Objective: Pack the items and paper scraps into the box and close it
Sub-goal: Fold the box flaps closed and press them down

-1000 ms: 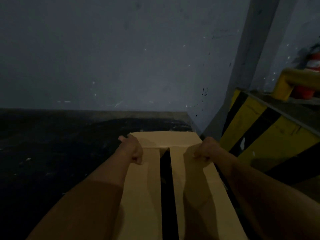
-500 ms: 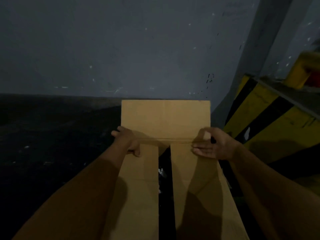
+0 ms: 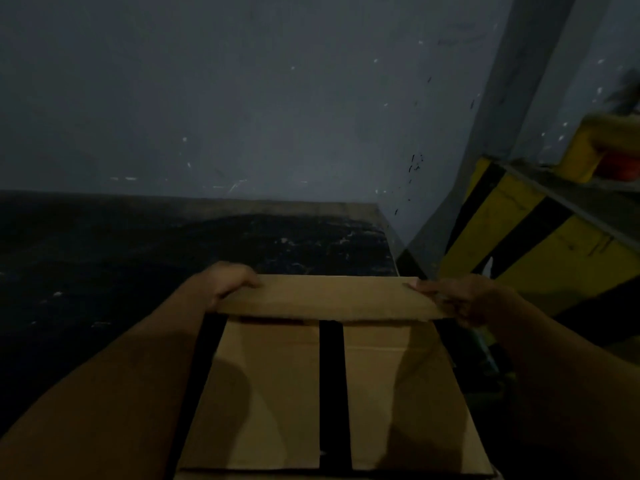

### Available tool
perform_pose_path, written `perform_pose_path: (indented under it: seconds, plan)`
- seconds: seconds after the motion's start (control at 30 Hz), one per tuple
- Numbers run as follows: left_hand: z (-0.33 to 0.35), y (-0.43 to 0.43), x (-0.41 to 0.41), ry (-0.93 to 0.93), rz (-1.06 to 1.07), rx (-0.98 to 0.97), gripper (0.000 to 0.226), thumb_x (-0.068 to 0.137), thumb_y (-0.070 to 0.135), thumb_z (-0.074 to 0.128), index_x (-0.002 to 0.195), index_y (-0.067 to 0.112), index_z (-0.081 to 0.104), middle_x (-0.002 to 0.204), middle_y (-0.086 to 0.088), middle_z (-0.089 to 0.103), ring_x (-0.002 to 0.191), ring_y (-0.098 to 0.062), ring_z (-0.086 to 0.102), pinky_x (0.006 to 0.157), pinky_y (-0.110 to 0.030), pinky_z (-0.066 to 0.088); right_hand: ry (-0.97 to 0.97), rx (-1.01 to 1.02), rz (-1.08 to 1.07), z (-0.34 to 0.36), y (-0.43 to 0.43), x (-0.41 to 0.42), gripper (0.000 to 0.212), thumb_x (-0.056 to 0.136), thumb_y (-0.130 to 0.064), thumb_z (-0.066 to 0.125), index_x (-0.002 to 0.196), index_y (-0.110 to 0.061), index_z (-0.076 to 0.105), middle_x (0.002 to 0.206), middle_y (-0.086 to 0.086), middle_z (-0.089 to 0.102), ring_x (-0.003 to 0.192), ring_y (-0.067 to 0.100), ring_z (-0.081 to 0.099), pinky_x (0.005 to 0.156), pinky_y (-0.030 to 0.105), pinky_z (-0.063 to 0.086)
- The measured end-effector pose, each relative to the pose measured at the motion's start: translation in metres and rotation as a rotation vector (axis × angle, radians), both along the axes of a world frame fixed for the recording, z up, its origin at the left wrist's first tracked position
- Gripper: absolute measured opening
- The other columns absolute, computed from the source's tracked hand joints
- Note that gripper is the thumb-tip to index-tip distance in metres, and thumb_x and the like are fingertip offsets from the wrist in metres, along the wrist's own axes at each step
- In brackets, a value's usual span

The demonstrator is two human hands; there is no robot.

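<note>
A brown cardboard box (image 3: 270, 393) stands right in front of me on a dark table. Its two side flaps lie folded in, with a dark gap between them running toward me. The far flap (image 3: 329, 294) is tipped down over their far ends. My left hand (image 3: 230, 280) grips the left corner of that far flap. My right hand (image 3: 460, 299) grips its right corner. The box's contents are hidden in the dark gap.
The dark table (image 3: 138, 265) stretches left and back to a grey wall (image 3: 242, 98). A yellow-and-black striped barrier (image 3: 540, 244) stands at the right, with a yellow and red object (image 3: 609, 150) on a ledge behind it.
The far flap stood upright half a second ago and has come down toward me. Both hands moved from the side flaps out to the far flap's corners.
</note>
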State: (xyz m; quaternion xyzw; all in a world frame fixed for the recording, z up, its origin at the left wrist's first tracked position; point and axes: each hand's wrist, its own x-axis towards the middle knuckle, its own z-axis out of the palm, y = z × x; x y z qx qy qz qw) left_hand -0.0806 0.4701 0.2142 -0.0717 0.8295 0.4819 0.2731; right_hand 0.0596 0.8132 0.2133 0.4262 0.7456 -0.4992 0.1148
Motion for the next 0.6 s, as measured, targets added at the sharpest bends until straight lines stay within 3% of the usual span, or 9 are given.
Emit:
perform_pose_path:
  seconds: [0.07, 0.17, 0.27, 0.3, 0.37, 0.43, 0.47, 0.53, 0.6]
  plan:
    - [0.002, 0.013, -0.003, 0.147, -0.168, -0.382, 0.066, 0.081, 0.037, 0.071, 0.136, 0.009, 0.048, 0.136, -0.014, 0.050, 0.114, -0.030, 0.053, 0.091, -0.040, 0.044, 0.043, 0.111, 0.046, 0.002, -0.009, 0.003, 0.045, 0.076, -0.041, 0.078, 0.072, -0.008, 0.049, 0.059, 0.006, 0.045, 0.053, 0.021, 0.044, 0.043, 0.023, 0.035]
    - [-0.005, 0.033, -0.002, 0.219, -0.357, -0.757, 0.094, 0.075, 0.075, 0.055, 0.143, 0.011, 0.040, 0.146, -0.015, 0.040, 0.124, -0.033, 0.047, 0.098, -0.042, 0.042, 0.184, 0.296, 0.047, -0.005, -0.024, 0.003, 0.039, 0.082, -0.032, 0.075, 0.096, -0.003, 0.053, 0.089, 0.007, 0.049, 0.089, 0.032, 0.056, 0.068, 0.030, 0.046]
    - [-0.009, 0.041, 0.013, 0.350, -0.392, -1.036, 0.090, 0.081, 0.081, 0.031, 0.138, 0.014, 0.044, 0.136, -0.015, 0.048, 0.111, -0.028, 0.051, 0.088, -0.042, 0.042, 0.185, 0.609, 0.068, -0.014, -0.039, 0.003, 0.023, 0.092, -0.032, 0.061, 0.091, -0.011, 0.053, 0.085, 0.007, 0.057, 0.079, 0.025, 0.057, 0.074, 0.037, 0.052]
    - [-0.009, 0.042, 0.020, 0.366, -0.381, -1.110, 0.089, 0.082, 0.081, 0.027, 0.141, 0.015, 0.041, 0.138, -0.016, 0.045, 0.115, -0.031, 0.048, 0.090, -0.045, 0.042, 0.183, 0.695, 0.101, -0.016, -0.046, 0.003, 0.018, 0.094, -0.029, 0.055, 0.090, -0.012, 0.053, 0.091, 0.010, 0.061, 0.082, 0.026, 0.059, 0.074, 0.039, 0.054]
    - [-0.018, 0.041, 0.032, 0.423, -0.412, -1.116, 0.082, 0.088, 0.074, 0.023, 0.150, 0.022, 0.018, 0.157, -0.015, 0.016, 0.139, -0.042, 0.021, 0.104, -0.062, 0.027, 0.161, 0.880, 0.227, -0.024, -0.059, 0.004, 0.010, 0.096, -0.019, 0.047, 0.096, -0.012, 0.054, 0.111, 0.013, 0.061, 0.100, 0.031, 0.059, 0.081, 0.041, 0.051]
    - [-0.036, 0.037, 0.044, 0.502, -0.490, -0.915, 0.069, 0.096, 0.061, 0.017, 0.152, 0.025, -0.001, 0.161, -0.006, -0.008, 0.146, -0.035, -0.007, 0.112, -0.065, 0.005, 0.138, 0.954, 0.406, -0.035, -0.073, 0.013, 0.026, 0.097, -0.018, 0.041, 0.120, -0.011, 0.050, 0.133, 0.013, 0.048, 0.123, 0.032, 0.043, 0.101, 0.048, 0.039]
    - [-0.044, 0.034, 0.054, 0.537, -0.509, -0.833, 0.067, 0.097, 0.057, 0.013, 0.152, 0.024, -0.005, 0.161, -0.005, -0.012, 0.146, -0.032, -0.012, 0.114, -0.062, -0.001, 0.172, 0.912, 0.468, -0.043, -0.080, 0.021, 0.036, 0.100, -0.024, 0.035, 0.132, -0.010, 0.042, 0.143, 0.013, 0.038, 0.133, 0.033, 0.032, 0.111, 0.051, 0.027]
    - [-0.056, 0.031, 0.074, 0.644, -0.518, -0.791, 0.066, 0.098, 0.054, 0.009, 0.152, 0.021, -0.007, 0.161, -0.004, -0.011, 0.147, -0.029, -0.012, 0.116, -0.055, -0.006, 0.252, 0.859, 0.529, -0.058, -0.091, 0.038, 0.052, 0.103, -0.039, 0.018, 0.146, -0.011, 0.025, 0.156, 0.011, 0.020, 0.144, 0.032, 0.013, 0.117, 0.052, 0.002]
    - [-0.063, 0.029, 0.094, 0.715, -0.533, -0.795, 0.064, 0.098, 0.053, 0.008, 0.153, 0.022, -0.005, 0.161, -0.003, -0.010, 0.147, -0.027, -0.010, 0.117, -0.051, -0.007, 0.287, 0.938, 0.561, -0.066, -0.100, 0.054, 0.060, 0.101, -0.047, 0.009, 0.149, -0.013, 0.018, 0.158, 0.011, 0.015, 0.146, 0.032, 0.009, 0.118, 0.053, -0.001]
